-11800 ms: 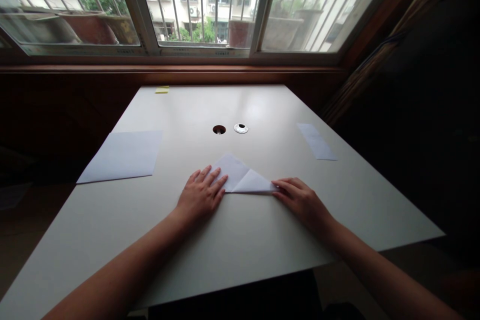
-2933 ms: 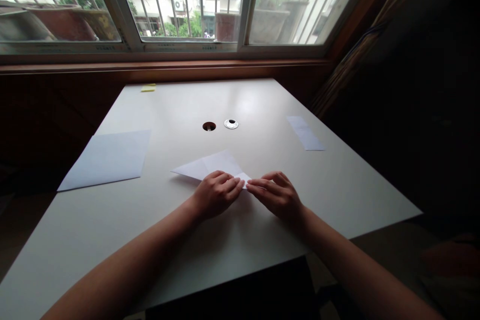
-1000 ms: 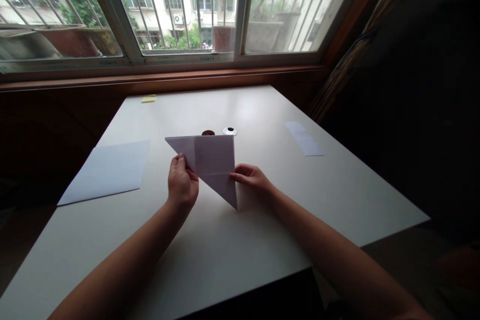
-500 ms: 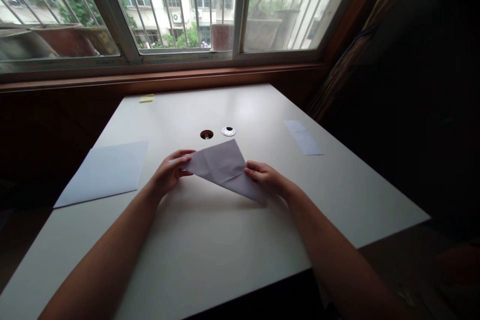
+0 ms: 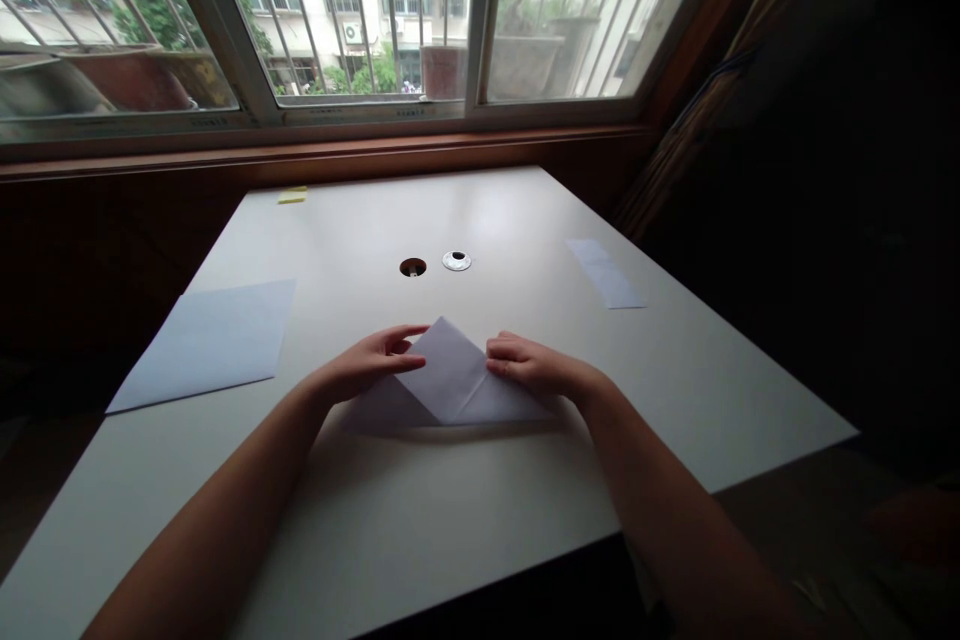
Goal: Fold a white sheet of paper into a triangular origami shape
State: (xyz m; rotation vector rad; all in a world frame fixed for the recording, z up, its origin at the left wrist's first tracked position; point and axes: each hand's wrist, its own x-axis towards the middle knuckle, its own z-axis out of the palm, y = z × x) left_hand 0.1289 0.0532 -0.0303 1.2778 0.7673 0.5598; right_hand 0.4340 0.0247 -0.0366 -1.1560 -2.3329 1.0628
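Note:
A folded white paper (image 5: 448, 385), triangular with its point away from me, lies on the white table (image 5: 465, 500) in front of me. My left hand (image 5: 369, 364) holds its left slanted edge, thumb and fingers pinched on the sheet. My right hand (image 5: 531, 368) grips the right slanted edge, fingers curled over it. Both hands rest low on the tabletop with the paper between them.
A flat white sheet (image 5: 206, 340) lies at the table's left edge. A narrow paper strip (image 5: 606, 272) lies at the right. A cable hole (image 5: 412, 267) and its round cap (image 5: 457, 261) sit mid-table; a small yellow note (image 5: 292, 195) lies at the far left corner. Barred window behind.
The paper was held up off the table a second ago; both hands have turned it over and brought it down flat, point away from me. The hands stay on its two slanted edges.

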